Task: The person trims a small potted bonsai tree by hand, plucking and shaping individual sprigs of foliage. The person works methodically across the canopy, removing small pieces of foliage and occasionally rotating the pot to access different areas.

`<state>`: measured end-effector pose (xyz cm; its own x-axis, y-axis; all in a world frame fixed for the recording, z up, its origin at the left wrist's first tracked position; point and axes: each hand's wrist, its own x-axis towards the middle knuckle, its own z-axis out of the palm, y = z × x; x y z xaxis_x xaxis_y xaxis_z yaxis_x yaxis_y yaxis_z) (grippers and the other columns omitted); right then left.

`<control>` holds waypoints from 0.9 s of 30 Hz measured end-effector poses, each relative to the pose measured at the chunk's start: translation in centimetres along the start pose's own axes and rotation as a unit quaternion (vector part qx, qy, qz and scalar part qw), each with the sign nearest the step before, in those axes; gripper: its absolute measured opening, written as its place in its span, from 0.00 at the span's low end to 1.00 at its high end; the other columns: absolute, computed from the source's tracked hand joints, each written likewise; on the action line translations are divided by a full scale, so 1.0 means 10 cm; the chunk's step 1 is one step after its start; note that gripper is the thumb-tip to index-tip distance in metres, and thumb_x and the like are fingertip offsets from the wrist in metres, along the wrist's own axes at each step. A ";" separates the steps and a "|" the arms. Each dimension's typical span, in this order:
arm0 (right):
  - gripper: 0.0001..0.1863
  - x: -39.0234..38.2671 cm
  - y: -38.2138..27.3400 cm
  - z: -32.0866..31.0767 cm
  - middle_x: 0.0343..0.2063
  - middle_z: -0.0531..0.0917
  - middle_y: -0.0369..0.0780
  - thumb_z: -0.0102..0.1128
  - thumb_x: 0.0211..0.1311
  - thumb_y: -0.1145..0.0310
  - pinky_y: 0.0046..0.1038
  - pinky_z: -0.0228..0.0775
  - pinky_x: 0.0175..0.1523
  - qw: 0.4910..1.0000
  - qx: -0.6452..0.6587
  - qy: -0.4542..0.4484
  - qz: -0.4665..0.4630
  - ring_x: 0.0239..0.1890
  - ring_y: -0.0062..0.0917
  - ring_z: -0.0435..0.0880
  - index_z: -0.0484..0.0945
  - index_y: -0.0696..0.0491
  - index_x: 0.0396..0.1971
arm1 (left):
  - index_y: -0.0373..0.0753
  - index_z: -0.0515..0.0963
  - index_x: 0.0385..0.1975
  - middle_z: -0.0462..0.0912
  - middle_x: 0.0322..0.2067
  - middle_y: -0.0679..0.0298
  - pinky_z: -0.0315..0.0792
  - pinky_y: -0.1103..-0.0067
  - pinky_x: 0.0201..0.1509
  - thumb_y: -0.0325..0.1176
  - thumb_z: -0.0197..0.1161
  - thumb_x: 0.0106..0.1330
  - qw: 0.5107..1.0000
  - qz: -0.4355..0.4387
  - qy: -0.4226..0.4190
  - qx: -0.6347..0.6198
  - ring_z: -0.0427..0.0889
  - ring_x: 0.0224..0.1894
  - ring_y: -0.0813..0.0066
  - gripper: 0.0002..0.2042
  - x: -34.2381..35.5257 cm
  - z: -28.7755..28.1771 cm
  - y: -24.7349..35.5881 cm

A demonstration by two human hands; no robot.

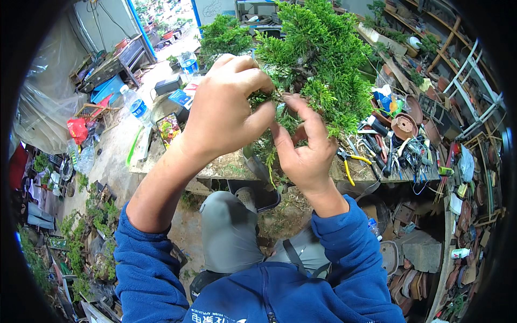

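A juniper bonsai [323,59] with dense green foliage stands on the workbench in front of me. My left hand [223,110] is closed, its thumb and fingers pinching a thin branch on the near left side of the tree. Right beside it, my right hand [307,151] curls its thumb and forefinger about the same branch, the two thumbs almost touching. Between the fingertips the twig is mostly hidden. A sprig [271,164] hangs below the hands. Just right of my right hand, pliers with yellow handles [353,161] lie on the bench.
Many hand tools [396,153] crowd the bench's right side, by a brown pot [404,126]. Water bottles [137,105] and a dark box [168,84] stand at left. Another small juniper [223,39] is behind. A black tub [264,196] sits under the bench edge.
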<state>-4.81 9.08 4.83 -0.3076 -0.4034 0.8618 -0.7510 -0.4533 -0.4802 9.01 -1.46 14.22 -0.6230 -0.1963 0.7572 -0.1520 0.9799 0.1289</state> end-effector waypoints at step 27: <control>0.28 0.01 -0.04 -0.02 0.54 0.88 0.40 0.75 0.58 0.75 0.17 0.68 0.27 1.000 0.018 -0.007 0.015 0.23 0.12 0.75 0.80 0.55 0.60 | 0.32 0.81 0.31 0.79 0.27 0.51 0.74 0.62 0.40 0.33 0.72 0.61 0.981 0.052 -0.175 -0.064 0.81 0.34 0.48 0.10 0.39 -0.24 -0.21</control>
<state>-4.68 9.41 5.10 -0.3212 -0.4271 0.8452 -0.7206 -0.4689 -0.5108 8.74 -4.17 18.42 -0.8588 -0.0720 0.5073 0.0111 0.9872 0.1590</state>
